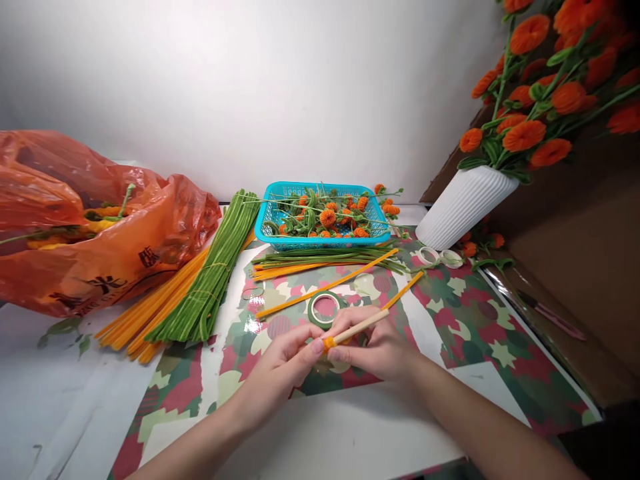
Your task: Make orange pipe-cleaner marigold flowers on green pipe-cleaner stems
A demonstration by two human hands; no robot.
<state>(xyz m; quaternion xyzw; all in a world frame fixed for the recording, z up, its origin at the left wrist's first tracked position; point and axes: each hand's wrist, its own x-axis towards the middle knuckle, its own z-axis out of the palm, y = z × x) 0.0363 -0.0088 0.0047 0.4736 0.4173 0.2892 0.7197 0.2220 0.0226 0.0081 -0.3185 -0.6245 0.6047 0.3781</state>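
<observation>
A pale wooden stick lies slantwise between my hands, its lower left end wrapped with an orange pipe cleaner. My left hand pinches the wrapped end with thumb and fingertips. Closed around the stick just right of the wrap is my right hand. A loose length of orange pipe cleaner sticks out up and right beyond my right hand. Just behind the hands lies a roll of green tape. Another orange pipe cleaner rests on the patterned sheet.
A blue basket of orange flowers stands at the back. Green pipe cleaners and an orange plastic bag are left. A white vase leans at right, near white tape rolls and pink-handled scissors.
</observation>
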